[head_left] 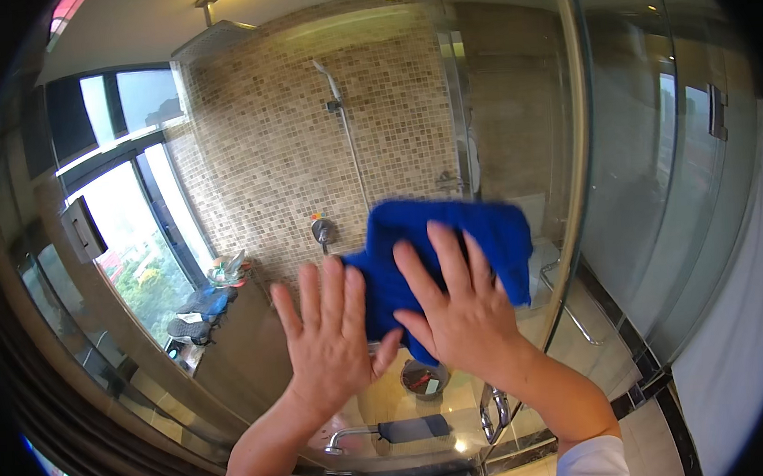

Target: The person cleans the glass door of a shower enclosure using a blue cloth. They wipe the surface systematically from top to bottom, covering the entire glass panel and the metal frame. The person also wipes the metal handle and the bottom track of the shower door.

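A blue cloth is spread in front of me, apparently flat on a clear glass panel. On top of it lies my right hand, palm forward and fingers spread, holding the cloth against the glass. My left hand is raised just to the left, palm forward with its little finger and thumb apart. The fingertips and thumb of that hand come close to the cloth's left edge; whether they touch it I cannot tell. Both palms are hidden from view.
Behind the glass are a hand shower, a mixer tap and a grey bucket holding small items. Shoes lie on the window ledge. A dark cloth hangs on a chrome bar below. Glass door handles stick out.
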{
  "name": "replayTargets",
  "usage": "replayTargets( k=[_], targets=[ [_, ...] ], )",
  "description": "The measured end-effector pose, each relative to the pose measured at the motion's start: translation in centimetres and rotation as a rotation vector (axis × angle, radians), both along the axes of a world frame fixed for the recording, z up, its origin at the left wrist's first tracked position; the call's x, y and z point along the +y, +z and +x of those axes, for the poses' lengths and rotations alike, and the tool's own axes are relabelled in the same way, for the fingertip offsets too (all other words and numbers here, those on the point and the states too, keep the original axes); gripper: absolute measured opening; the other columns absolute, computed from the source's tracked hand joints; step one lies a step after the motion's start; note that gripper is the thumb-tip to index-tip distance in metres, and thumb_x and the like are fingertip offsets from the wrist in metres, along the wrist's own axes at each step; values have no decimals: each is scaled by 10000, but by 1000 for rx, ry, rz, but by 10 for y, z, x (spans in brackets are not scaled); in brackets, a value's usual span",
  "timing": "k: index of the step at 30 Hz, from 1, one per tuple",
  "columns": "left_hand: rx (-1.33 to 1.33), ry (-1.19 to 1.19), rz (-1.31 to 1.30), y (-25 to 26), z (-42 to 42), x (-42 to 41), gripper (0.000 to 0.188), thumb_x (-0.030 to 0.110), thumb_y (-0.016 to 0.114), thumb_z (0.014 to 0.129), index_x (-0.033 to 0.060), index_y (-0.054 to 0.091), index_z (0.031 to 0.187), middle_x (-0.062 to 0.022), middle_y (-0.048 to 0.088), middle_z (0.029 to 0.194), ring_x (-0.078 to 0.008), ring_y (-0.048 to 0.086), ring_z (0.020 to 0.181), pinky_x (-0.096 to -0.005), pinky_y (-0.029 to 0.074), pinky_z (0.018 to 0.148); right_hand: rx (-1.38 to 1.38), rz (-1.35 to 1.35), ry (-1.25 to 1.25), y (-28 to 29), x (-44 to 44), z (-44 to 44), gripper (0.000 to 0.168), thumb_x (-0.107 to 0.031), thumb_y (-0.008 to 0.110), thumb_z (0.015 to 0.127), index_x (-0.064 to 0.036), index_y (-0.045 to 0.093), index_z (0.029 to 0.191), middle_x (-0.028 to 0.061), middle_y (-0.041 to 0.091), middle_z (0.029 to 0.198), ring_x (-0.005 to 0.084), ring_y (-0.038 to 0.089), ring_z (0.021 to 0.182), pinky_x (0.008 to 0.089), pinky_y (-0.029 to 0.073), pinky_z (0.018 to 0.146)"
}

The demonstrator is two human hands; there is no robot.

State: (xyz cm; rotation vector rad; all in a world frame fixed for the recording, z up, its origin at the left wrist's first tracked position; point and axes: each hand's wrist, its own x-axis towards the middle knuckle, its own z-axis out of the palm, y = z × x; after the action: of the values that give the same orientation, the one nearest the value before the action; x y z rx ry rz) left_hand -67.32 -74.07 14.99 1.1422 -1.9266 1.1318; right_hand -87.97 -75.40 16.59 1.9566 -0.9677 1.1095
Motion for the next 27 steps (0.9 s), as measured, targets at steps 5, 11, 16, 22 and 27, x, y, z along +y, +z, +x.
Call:
replayTargets(
  k=[5,11,16,22,27],
  targets=[
    [-110,28,2,-34,27,4,873,600,509,957,-50,379,1526,-272,321,1612,-473,192,1533,-680,21,1205,25,75,81,-30,-1,6,698,-447,730,889,-193,514,1502,193,405,1557,400,437,1354,446,361,1150],
    [31,70,-63,48,46,0,898,599,459,972,-41,292,1579,-265,252,1651,-459,129,1558,-622,-27,1225,-68,-53,62,49,-7,51,790,-441,735,873,-166,438,1551,252,257,1628,518,317,1427,615,282,1108],
    [50,56,-56,27,87,3,920,588,466,973,-54,234,1590,-309,211,1647,-489,115,1550,-658,-12,1211,-13,-21,81,35,-2,92,727,-444,716,884,-207,478,1529,203,350,1596,448,381,1397,515,346,1116],
    [-100,44,-40,-46,141,14,923,625,475,966,-32,262,1578,-297,246,1636,-508,141,1539,-728,18,1180,231,58,74,-27,5,117,683,-466,775,835,-197,569,1428,238,387,1489,453,430,1283,505,402,1089],
    [101,77,-39,21,165,17,827,592,466,975,23,371,1568,-207,320,1639,-434,204,1545,-665,11,1213,61,13,130,47,6,160,807,-428,782,831,-174,468,1530,247,267,1622,507,322,1425,557,354,1111]
  ],
)
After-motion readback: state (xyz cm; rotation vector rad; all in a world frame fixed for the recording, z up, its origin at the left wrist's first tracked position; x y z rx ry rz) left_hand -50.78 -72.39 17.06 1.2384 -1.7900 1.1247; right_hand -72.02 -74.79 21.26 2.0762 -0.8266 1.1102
